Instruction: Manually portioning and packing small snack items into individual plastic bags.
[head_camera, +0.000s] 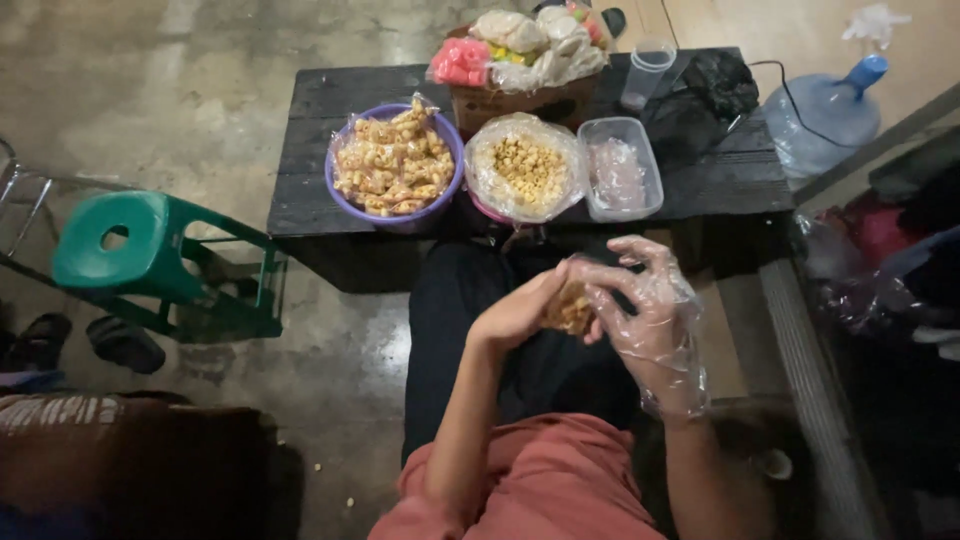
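Both hands closed on small snack packet (568, 308) over lap: left hand (515, 315) bare, right hand (650, 310) gloved; best kept pinched firmly, level, near tabletop (300, 200).

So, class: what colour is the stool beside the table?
Green stool, seen best in the head view.

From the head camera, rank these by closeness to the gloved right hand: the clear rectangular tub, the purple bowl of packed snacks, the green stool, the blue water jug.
Measured from the right hand:
1. Clear rectangular tub, on the table straight ahead.
2. Purple bowl, table's left part.
3. Blue water jug, far right, off the table.
4. Green stool, far left on the floor.
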